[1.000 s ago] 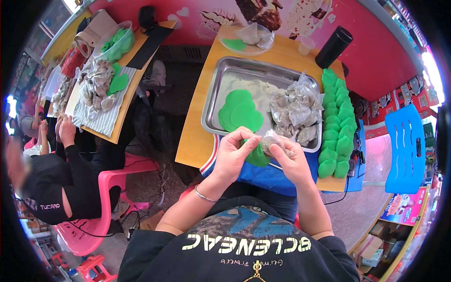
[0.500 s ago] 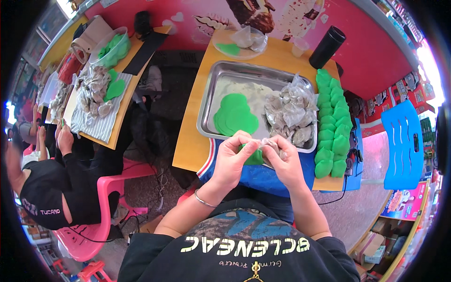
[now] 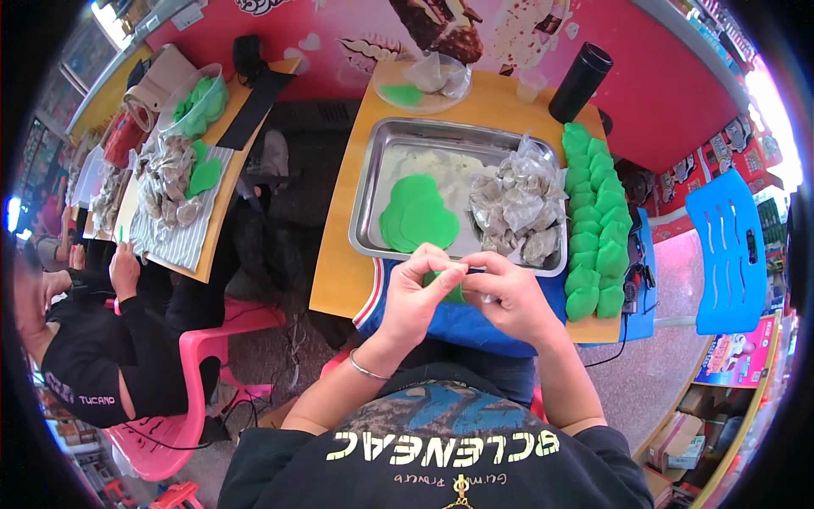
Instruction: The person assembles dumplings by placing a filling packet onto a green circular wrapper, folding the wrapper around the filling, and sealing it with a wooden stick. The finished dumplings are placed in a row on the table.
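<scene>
Green leaf piece (image 3: 447,287) being pinched between left hand (image 3: 415,293) and right hand (image 3: 509,297), both closed on it; wrapping step underway, judging; next needs a bag from the steel tray (image 3: 373,170) just beyond.

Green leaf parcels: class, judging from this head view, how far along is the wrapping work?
Done: a double row of folded green parcels lines the table's right edge. In hand: the left hand and right hand pinch one green leaf. Left: flat leaves and clear filling bags remain in the steel tray.
</scene>
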Demonstrator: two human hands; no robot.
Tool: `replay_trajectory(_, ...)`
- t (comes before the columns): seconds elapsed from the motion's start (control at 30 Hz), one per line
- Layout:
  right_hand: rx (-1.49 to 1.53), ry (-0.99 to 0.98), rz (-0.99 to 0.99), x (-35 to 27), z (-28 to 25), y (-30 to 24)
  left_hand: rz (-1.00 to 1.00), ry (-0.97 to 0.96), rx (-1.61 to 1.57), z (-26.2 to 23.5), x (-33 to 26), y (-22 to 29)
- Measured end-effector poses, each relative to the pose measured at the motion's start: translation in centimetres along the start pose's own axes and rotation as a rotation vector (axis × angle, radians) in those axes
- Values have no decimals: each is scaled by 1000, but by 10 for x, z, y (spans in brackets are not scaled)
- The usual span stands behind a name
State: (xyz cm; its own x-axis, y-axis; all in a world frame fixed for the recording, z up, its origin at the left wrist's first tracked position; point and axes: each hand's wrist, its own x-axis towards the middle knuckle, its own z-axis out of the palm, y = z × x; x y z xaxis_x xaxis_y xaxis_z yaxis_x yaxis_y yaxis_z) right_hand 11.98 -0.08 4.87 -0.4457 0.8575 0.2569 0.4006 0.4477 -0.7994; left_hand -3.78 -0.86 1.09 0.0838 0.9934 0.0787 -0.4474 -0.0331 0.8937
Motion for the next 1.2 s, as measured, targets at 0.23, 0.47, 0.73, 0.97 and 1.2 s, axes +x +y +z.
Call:
replay_trajectory(0.23,-167,241,120,0,9,1,52,-164,201,3,5,8)
replay_trajectory(0.47,392,79,434,2,-3,4,-173,-141,-1,6,0,5)
replay_trajectory(0.73,620,71,423,-2,-16,6,-266,-45,-353,-2,2,-8)
replay_trajectory(0.97,82,90,210,-2,-4,-2,-249,-23,-376,-1,-2,-11)
replay_trajectory(1.2,72,74,138,-3,0,-3,-196,-24,-315,-2,-1,-4)
